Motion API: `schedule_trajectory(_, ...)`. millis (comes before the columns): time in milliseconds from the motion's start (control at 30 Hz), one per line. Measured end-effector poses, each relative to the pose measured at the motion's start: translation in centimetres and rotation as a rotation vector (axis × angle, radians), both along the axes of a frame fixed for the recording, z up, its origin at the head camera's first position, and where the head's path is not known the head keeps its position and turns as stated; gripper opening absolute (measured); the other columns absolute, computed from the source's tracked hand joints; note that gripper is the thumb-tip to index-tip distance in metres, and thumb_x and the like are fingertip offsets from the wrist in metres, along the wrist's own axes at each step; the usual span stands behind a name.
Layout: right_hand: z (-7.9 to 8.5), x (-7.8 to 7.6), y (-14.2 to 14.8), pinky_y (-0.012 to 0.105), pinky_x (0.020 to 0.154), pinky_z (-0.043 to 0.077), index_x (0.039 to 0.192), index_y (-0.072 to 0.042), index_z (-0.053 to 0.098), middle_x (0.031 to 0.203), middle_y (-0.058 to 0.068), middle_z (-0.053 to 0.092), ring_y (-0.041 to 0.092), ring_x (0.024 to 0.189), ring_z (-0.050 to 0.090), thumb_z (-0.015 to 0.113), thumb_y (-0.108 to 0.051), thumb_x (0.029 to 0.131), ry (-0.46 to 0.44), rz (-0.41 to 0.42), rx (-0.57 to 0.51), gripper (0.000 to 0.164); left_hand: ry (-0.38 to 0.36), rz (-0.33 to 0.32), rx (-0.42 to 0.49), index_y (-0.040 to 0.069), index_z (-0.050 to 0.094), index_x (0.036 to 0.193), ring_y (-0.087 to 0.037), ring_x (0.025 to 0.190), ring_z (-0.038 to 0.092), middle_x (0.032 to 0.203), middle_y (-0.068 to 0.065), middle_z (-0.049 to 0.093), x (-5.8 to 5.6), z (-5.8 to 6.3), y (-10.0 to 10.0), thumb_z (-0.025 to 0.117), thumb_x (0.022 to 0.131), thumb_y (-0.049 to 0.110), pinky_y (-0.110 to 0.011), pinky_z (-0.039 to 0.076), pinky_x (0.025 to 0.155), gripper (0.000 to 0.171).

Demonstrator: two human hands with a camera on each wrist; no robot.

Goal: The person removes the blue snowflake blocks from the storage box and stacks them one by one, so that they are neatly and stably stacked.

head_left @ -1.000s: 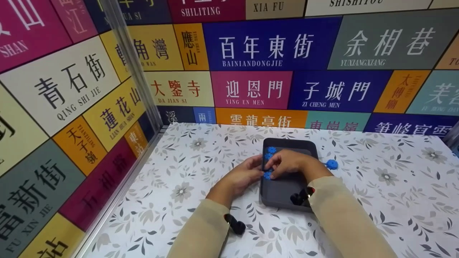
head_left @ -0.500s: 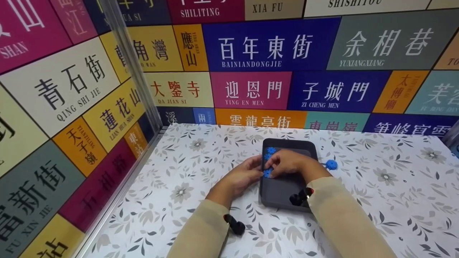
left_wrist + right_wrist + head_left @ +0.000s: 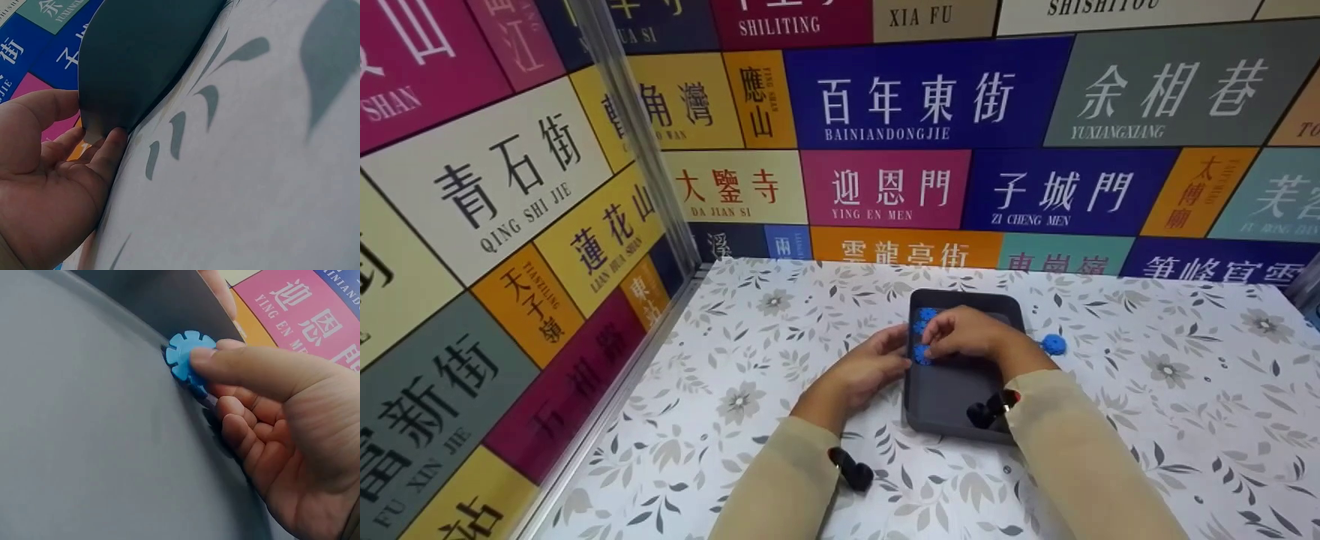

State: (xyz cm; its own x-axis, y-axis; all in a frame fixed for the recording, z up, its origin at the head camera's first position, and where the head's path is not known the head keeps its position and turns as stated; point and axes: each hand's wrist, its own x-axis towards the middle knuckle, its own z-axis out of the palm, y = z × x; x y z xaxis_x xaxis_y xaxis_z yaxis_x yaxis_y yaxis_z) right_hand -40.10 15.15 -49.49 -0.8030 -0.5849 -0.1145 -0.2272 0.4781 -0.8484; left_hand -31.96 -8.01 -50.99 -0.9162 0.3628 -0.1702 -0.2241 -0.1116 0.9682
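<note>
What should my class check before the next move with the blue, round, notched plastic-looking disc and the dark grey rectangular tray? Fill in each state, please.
1. Disc held: ok; the right hand pinches it, thumb on its face.
2. Tray flat on the white, leaf-patterned tabletop: ok.
3. Left hand at the tray: ok; its fingers touch the outer left wall.
4. All blue pieces inside the tray: not ok; a rounded blue piece lies on the tabletop to its right.
5. Disc free of any other piece: cannot tell; fingers hide its underside.
</note>
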Motion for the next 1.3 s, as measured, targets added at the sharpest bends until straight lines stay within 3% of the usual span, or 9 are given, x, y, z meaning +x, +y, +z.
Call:
schedule_trajectory(300,0.1,0.2,0.5,0.023,0.068,0.056,0.116,0.003,0.078,0.083,-0.011,0.076,0.010,0.073,0.062,0.084,-0.020,0.092,-0.079,-0.130,-0.122,0.034,-0.009,0.008,-0.011,0.011,0.043,0.163,-0.025,0.151,0.051,0.169,-0.011,0.046,0.0,0.1,0.0,0.065,0.093,-0.003,-0.043,0.042,0.127,0.075)
schedule_trajectory(500,0.5,-0.2,0.8,0.026,0.070,0.063,0.120,0.008,0.074,0.085,-0.008,0.078,0.010,0.070,0.068,0.081,-0.015,0.095,-0.153,-0.203,-0.288,0.034,-0.007,0.007,-0.013,0.010,0.043,0.163,-0.026,0.153,0.049,0.169,-0.011,0.046,-0.1,0.1,0.1,0.064,0.092,-0.006,-0.045,0.040,0.129,0.076)
schedule_trajectory(733,2.3,-0.2,0.5,0.029,0.074,0.067,0.115,0.003,0.077,0.086,-0.006,0.080,0.011,0.074,0.075,0.082,-0.016,0.094,-0.125,-0.268,-0.349,0.029,-0.012,0.000,0.005,0.012,0.043,0.163,-0.027,0.152,0.050,0.168,-0.010,0.047,0.1,0.3,0.4,0.063,0.092,-0.007,-0.045,0.040,0.129,0.076)
schedule_trajectory(1000,5.8,1.7,0.9,0.027,0.076,0.067,0.123,0.010,0.072,0.087,-0.009,0.079,0.008,0.073,0.075,0.080,-0.014,0.096,-0.047,-0.356,-0.426,0.037,-0.011,-0.012,-0.002,0.013,0.038,0.166,-0.027,0.155,0.047,0.170,-0.012,0.044,0.0,0.1,0.3,0.062,0.094,-0.005,-0.046,0.039,0.130,0.079)
schedule_trajectory(1300,5.7,4.6,2.7,0.025,0.081,0.067,0.126,0.006,0.071,0.096,-0.010,0.080,0.008,0.081,0.077,0.080,-0.019,0.097,-0.022,-0.462,-0.523,0.040,-0.023,0.004,-0.010,0.014,0.039,0.166,-0.027,0.156,0.046,0.170,-0.011,0.044,0.0,0.2,0.1,0.063,0.094,-0.007,-0.046,0.039,0.130,0.079)
